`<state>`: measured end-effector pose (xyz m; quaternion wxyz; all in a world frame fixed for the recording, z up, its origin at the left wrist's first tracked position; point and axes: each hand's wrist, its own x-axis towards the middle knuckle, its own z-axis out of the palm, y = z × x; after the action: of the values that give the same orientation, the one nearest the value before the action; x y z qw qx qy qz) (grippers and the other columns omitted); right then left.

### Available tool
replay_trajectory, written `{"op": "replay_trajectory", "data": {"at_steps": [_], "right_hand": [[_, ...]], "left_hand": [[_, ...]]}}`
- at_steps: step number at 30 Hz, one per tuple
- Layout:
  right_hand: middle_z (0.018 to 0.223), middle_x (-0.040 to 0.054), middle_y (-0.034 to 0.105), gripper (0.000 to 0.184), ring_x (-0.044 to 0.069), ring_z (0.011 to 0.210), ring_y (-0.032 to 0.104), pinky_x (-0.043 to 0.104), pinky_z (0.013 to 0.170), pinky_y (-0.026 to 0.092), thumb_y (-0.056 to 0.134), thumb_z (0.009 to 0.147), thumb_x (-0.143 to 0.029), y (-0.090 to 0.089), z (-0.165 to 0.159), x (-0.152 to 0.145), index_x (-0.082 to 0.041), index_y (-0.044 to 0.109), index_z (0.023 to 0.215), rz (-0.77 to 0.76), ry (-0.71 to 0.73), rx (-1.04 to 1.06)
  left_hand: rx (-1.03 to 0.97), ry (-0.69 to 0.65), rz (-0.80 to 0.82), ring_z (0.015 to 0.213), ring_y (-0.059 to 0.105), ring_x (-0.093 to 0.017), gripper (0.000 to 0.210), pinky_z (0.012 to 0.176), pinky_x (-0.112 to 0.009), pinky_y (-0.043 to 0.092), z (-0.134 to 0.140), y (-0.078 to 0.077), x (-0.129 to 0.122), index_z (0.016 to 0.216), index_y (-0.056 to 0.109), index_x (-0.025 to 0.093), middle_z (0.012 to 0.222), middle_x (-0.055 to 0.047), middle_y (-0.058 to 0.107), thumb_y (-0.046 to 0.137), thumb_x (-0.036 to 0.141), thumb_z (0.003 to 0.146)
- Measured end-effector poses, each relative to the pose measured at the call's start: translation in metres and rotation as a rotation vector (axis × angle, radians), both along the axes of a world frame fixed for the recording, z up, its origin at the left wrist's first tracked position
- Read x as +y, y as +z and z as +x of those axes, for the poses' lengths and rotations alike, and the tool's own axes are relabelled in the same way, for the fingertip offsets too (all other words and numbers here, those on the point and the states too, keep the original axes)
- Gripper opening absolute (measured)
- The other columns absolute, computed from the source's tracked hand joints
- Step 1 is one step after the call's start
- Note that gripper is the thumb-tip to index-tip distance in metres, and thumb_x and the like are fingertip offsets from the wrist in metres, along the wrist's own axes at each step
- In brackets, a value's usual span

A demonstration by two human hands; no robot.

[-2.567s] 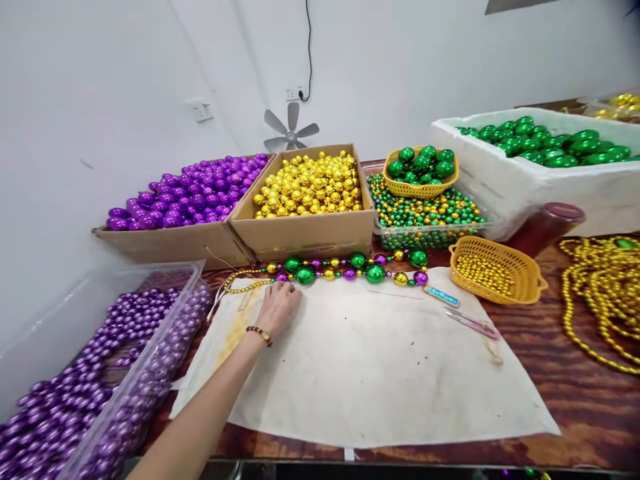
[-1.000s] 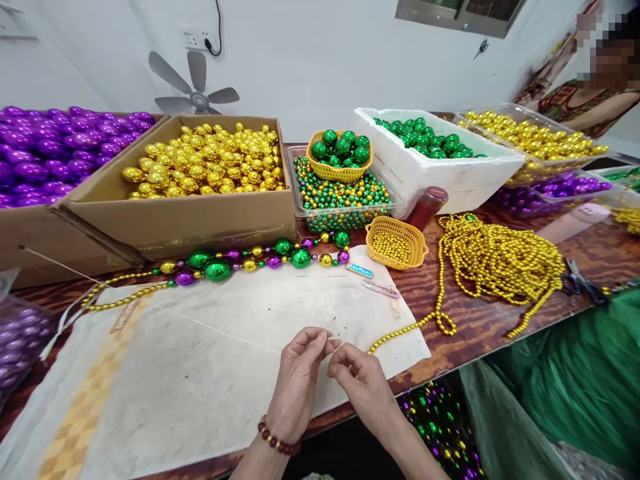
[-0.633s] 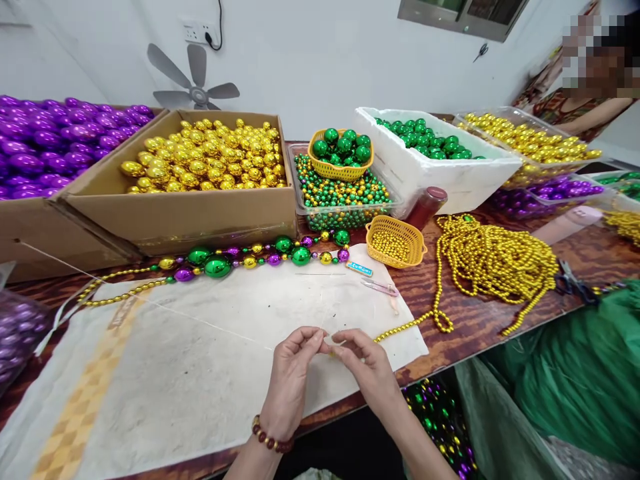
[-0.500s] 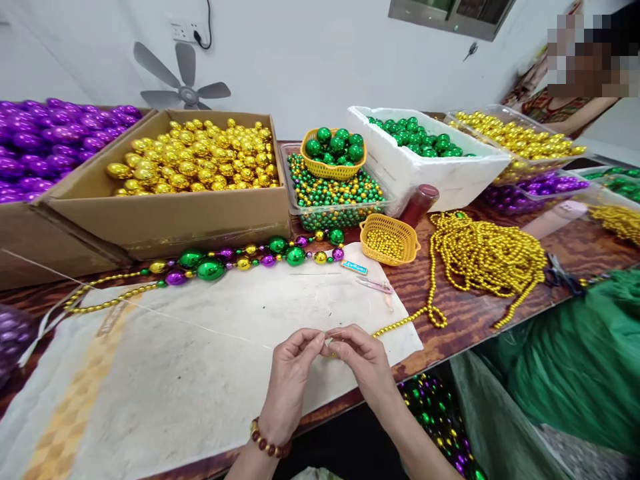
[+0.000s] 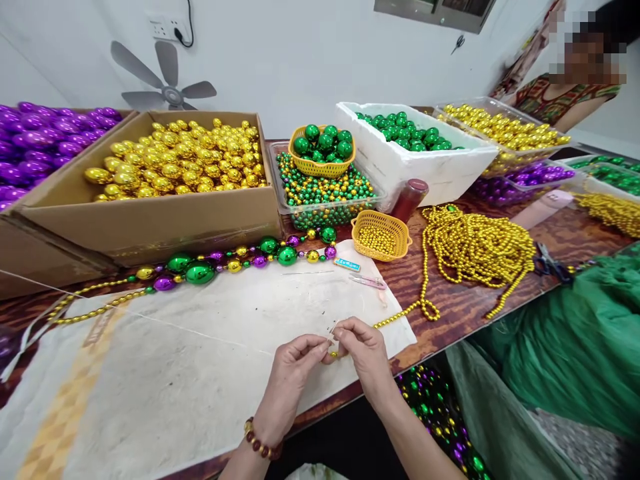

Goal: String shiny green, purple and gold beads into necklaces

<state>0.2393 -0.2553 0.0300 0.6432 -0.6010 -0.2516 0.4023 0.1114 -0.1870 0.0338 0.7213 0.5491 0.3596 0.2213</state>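
Note:
My left hand (image 5: 293,373) is pinched closed near the front edge of the white cloth (image 5: 200,380), on a thin white thread (image 5: 200,328) that runs off to the far left. Facing it, my right hand (image 5: 365,357) also pinches a fine end of thread between thumb and fingertips. A small gold bead (image 5: 334,355) shows just below the fingertips. From behind the right hand a gold bead string (image 5: 400,315) leads to a heaped pile of gold bead strands (image 5: 475,250). Behind the hands lies a green, purple and gold bead necklace (image 5: 197,271).
A yellow basket of tiny gold beads (image 5: 404,233), pink snips (image 5: 367,281) and scissors (image 5: 553,263) lie on the table. Boxes of gold balls (image 5: 150,227) and green balls (image 5: 425,177) line the back. Another person (image 5: 565,100) is at far right.
My fingertips have drawn slightly apart, the right hand rising a little, so the thread and the gold bead between them now show. The view has shifted slightly to the right.

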Motion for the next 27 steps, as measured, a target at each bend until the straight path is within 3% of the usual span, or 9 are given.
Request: {"op": "replay_trajectory", "data": {"at_steps": [4, 7, 11, 14, 16, 19, 22, 24, 27], "right_hand": [[0.065, -0.0025, 0.058, 0.021, 0.008, 0.048, 0.050, 0.021, 0.050, 0.038, 0.066, 0.082, -0.036, 0.007, 0.019, -0.010, -0.016, 0.066, 0.087, -0.049, -0.003, 0.004], [0.089, 0.0019, 0.066, 0.022, 0.005, 0.043, 0.048, 0.021, 0.046, 0.039, 0.058, 0.090, -0.036, 0.024, 0.034, -0.021, -0.020, 0.065, 0.102, -0.037, -0.003, -0.208], [0.107, 0.0070, 0.065, 0.024, 0.013, 0.071, 0.061, 0.024, 0.062, 0.047, 0.050, 0.095, -0.026, 0.043, 0.039, -0.020, -0.022, 0.064, 0.114, 0.024, 0.409, -0.795], [0.087, 0.0068, 0.065, 0.020, 0.017, 0.079, 0.059, 0.025, 0.065, 0.043, 0.048, 0.094, -0.018, 0.044, 0.041, -0.012, -0.019, 0.068, 0.099, -0.066, 0.583, -1.187], [0.075, 0.0045, 0.060, 0.023, 0.016, 0.073, 0.056, 0.025, 0.061, 0.039, 0.046, 0.093, -0.014, 0.042, 0.047, -0.011, -0.017, 0.067, 0.086, -0.113, 0.632, -1.262], [0.072, 0.0020, 0.058, 0.021, 0.014, 0.069, 0.053, 0.024, 0.061, 0.037, 0.048, 0.093, -0.017, 0.040, 0.063, -0.017, -0.017, 0.065, 0.082, -0.141, 0.582, -0.965], [0.059, -0.0016, 0.054, 0.016, 0.010, 0.050, 0.045, 0.021, 0.049, 0.034, 0.054, 0.090, -0.024, 0.034, 0.070, -0.027, -0.016, 0.067, 0.083, -0.196, 0.565, -0.252], [0.053, -0.0035, 0.050, 0.016, 0.007, 0.041, 0.036, 0.020, 0.043, 0.030, 0.057, 0.088, -0.026, 0.027, 0.065, -0.028, -0.015, 0.069, 0.089, -0.132, 0.540, 0.177], [0.056, -0.0035, 0.050, 0.023, 0.006, 0.043, 0.036, 0.020, 0.044, 0.030, 0.060, 0.085, -0.025, 0.015, 0.045, -0.022, -0.014, 0.070, 0.102, 0.070, 0.355, 0.506]], "left_hand": [[0.017, -0.008, 0.002, 0.072, 0.058, -0.016, 0.020, 0.078, -0.028, 0.042, -0.001, 0.002, 0.005, 0.084, 0.070, 0.016, 0.070, -0.002, 0.066, 0.065, 0.035, 0.082], [0.043, -0.085, 0.023, 0.069, 0.056, -0.015, 0.020, 0.076, -0.028, 0.041, 0.000, 0.009, 0.012, 0.081, 0.070, 0.016, 0.066, -0.001, 0.064, 0.064, 0.034, 0.083], [0.057, -0.236, 0.066, 0.068, 0.055, -0.015, 0.020, 0.073, -0.027, 0.041, 0.007, 0.020, 0.019, 0.074, 0.069, 0.015, 0.065, -0.001, 0.063, 0.061, 0.029, 0.084], [0.078, -0.290, 0.094, 0.068, 0.054, -0.014, 0.020, 0.071, -0.026, 0.041, 0.012, 0.026, 0.024, 0.069, 0.067, 0.015, 0.065, -0.001, 0.063, 0.061, 0.027, 0.084], [0.091, -0.348, 0.092, 0.067, 0.054, -0.014, 0.018, 0.069, -0.026, 0.041, 0.014, 0.029, 0.028, 0.071, 0.068, 0.015, 0.065, -0.001, 0.063, 0.062, 0.028, 0.083], [0.079, -0.418, 0.111, 0.069, 0.056, -0.014, 0.016, 0.069, -0.025, 0.042, 0.014, 0.030, 0.037, 0.079, 0.071, 0.015, 0.071, -0.002, 0.066, 0.063, 0.029, 0.082], [0.044, -0.362, 0.140, 0.072, 0.057, -0.014, 0.016, 0.070, -0.025, 0.043, 0.014, 0.026, 0.043, 0.086, 0.072, 0.016, 0.075, -0.003, 0.067, 0.065, 0.029, 0.082], [-0.006, -0.284, 0.140, 0.072, 0.058, -0.014, 0.015, 0.071, -0.026, 0.044, 0.016, 0.020, 0.042, 0.088, 0.071, 0.017, 0.077, -0.003, 0.067, 0.066, 0.029, 0.082], [-0.105, -0.146, 0.121, 0.074, 0.059, -0.015, 0.013, 0.072, -0.027, 0.046, 0.021, 0.007, 0.031, 0.087, 0.067, 0.018, 0.077, -0.002, 0.066, 0.064, 0.030, 0.084]]}}
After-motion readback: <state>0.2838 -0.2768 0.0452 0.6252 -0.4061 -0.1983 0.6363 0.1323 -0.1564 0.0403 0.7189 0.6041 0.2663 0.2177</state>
